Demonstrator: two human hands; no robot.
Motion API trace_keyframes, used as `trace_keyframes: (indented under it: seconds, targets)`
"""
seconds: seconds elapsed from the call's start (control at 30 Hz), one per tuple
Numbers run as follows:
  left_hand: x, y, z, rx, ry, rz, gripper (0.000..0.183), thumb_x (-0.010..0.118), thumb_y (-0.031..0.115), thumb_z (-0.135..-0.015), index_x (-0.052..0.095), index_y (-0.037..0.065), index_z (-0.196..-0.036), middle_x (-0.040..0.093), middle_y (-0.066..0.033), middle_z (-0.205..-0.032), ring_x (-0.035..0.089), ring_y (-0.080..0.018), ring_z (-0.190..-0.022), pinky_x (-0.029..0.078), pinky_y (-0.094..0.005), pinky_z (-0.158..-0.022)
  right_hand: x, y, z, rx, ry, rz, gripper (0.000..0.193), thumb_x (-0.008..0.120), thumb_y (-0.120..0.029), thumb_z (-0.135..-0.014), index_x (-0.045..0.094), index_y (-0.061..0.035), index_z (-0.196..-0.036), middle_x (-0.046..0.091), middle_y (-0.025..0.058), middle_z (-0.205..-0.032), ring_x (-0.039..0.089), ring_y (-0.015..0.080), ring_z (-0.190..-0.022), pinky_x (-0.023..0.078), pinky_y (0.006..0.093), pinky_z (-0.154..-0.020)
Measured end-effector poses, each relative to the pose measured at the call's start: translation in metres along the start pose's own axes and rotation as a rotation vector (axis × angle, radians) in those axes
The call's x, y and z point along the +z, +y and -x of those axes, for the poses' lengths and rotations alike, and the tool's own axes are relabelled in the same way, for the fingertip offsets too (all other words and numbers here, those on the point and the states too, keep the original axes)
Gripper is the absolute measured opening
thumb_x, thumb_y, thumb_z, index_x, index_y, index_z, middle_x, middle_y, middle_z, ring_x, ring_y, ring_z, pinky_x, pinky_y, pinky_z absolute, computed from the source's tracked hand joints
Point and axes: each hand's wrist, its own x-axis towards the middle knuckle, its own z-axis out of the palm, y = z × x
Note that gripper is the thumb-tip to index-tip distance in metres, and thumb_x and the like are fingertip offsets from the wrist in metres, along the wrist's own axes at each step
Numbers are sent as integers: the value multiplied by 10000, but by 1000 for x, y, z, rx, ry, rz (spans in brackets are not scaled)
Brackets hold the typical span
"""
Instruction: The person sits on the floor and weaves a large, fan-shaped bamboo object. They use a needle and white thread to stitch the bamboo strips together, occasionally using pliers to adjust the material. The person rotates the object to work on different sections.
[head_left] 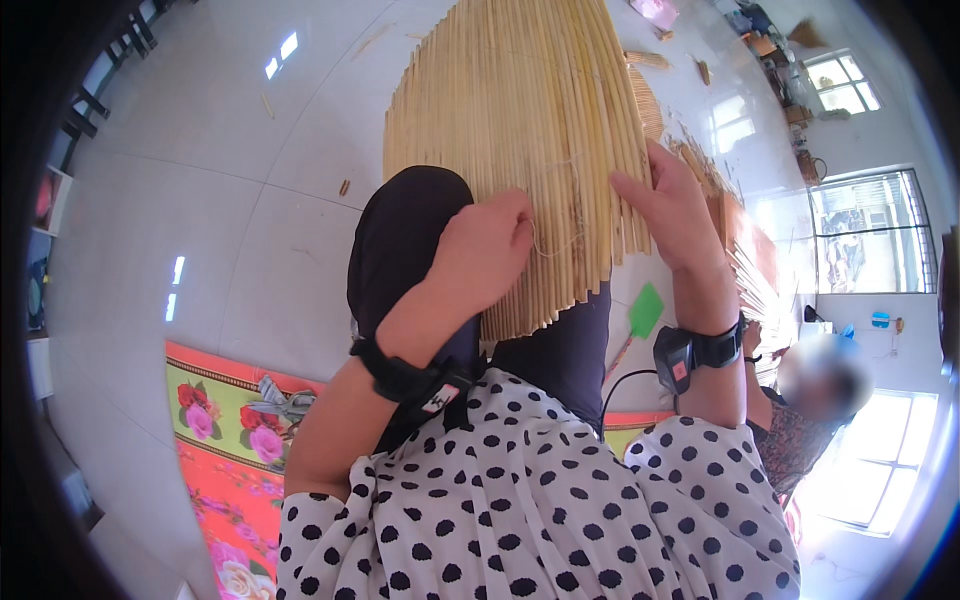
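A mat of straight, pale-yellow plant stalks point(500, 110) lies across my knees and reaches away over the floor. The stalks run side by side, with uneven cut ends toward me. My left hand point(488, 245) rests on the mat's near part, its fingers closed in a pinch. A thin white thread point(562, 252) trails in a loose loop from those fingertips over the stalks. At the mat's right edge, my right hand point(675, 205) grips the outer stalks, thumb on top and the other fingers partly hidden beside and below the edge.
A red floral cloth point(215, 470) spreads at lower left. By my right knee is a green fly swatter point(647, 310). More stalks point(752, 275) lie at right, near a co-worker point(815, 440). Stalk scraps point(345, 187) dot the tiled floor.
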Motion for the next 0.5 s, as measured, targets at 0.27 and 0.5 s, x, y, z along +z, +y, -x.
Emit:
trace_keyframes:
  seconds: [0.27,0.5]
  targets:
    - [-61,37,5,-354,-303,734,140,555,162,-945,590,49,-870,605,-39,-628,551,-117,-476,430,-232,-467,-5,-3,0,34,-25,86,386,628,-88,-941,562,55,-1293,669,73,-1149,617,118,-1038,489,277,-917]
    - [-63,37,11,-450,-351,1130,162,558,160,-967,610,18,-908,577,-58,-603,498,-123,-431,395,-244,-417,23,-27,44,-411,419,82,288,637,7,-910,610,42,-1195,714,83,-956,677,114,-827,537,242,-710]
